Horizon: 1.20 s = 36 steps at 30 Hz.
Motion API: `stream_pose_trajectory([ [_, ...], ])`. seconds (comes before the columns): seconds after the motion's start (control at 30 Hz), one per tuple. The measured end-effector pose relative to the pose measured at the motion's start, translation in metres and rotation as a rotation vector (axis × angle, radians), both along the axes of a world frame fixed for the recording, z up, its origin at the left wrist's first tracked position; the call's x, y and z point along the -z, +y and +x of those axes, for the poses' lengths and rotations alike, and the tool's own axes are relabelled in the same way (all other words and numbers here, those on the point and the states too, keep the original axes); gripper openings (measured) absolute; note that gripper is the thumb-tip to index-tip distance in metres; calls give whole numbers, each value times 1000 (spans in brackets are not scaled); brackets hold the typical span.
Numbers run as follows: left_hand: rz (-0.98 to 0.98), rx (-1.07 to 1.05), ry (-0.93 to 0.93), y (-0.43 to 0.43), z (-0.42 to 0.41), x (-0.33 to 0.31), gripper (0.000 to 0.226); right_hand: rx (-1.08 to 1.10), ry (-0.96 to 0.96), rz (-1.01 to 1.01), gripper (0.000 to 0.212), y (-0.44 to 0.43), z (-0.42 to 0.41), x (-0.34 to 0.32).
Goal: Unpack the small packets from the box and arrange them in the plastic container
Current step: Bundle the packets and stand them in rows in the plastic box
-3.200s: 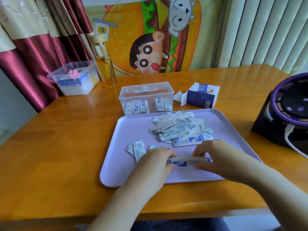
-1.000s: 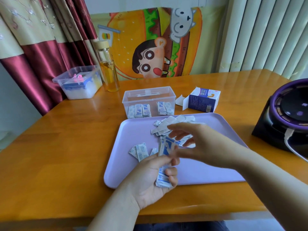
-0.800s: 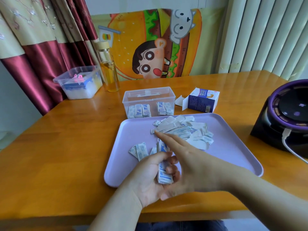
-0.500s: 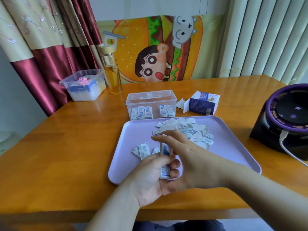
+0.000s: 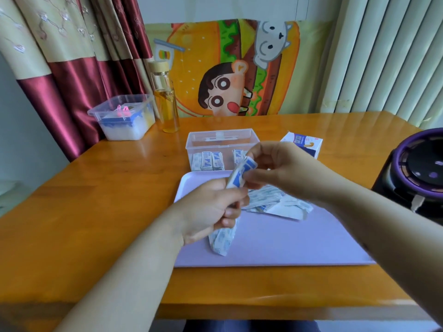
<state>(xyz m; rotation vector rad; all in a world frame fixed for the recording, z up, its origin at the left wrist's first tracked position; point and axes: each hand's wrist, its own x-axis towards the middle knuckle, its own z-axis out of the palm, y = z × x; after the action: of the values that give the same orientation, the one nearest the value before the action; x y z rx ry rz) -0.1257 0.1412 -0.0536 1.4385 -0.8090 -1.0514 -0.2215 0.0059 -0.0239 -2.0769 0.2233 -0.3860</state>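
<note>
Grasping packet stack (image 5: 221, 238) in left hand (image 5: 208, 207) grip; right hand (image 5: 280, 168) pinches its top, blocking plastic container (image 5: 215, 142) corner, box (image 5: 305, 143).

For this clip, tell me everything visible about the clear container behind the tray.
The container is a clear, rectangular plastic tub with a rimmed top, and it looks open. It stands upright on the table just behind the tray, left of the box. Inside, white-and-blue packets stand on edge in two groups along the front wall. The right hand hides part of the right group.
</note>
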Motion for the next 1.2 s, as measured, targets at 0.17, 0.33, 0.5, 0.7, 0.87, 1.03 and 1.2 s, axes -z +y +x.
stream_pose_trajectory([
  [0.17,34,-180,-536,-32,40,-22,16,178,-118,-280,16,-25,52,-24],
  [0.33,117,-324,-938,-76,95,-40,43,349,-105,-284,11,-77,122,-28],
  [0.5,258,-190,-987,-121,144,-46,24,411,42,-336,9,-118,178,-15],
  [0.7,569,114,-952,-155,183,-33,24,297,405,-519,25,-134,215,14],
  [0.87,734,257,-992,-171,197,-16,26,226,565,-564,19,-142,233,34],
  [1.03,797,312,-1001,-177,203,-5,26,124,650,-615,21,-141,233,36],
  [1.2,837,341,-1008,-178,206,2,33,84,695,-793,27,-142,238,43],
])
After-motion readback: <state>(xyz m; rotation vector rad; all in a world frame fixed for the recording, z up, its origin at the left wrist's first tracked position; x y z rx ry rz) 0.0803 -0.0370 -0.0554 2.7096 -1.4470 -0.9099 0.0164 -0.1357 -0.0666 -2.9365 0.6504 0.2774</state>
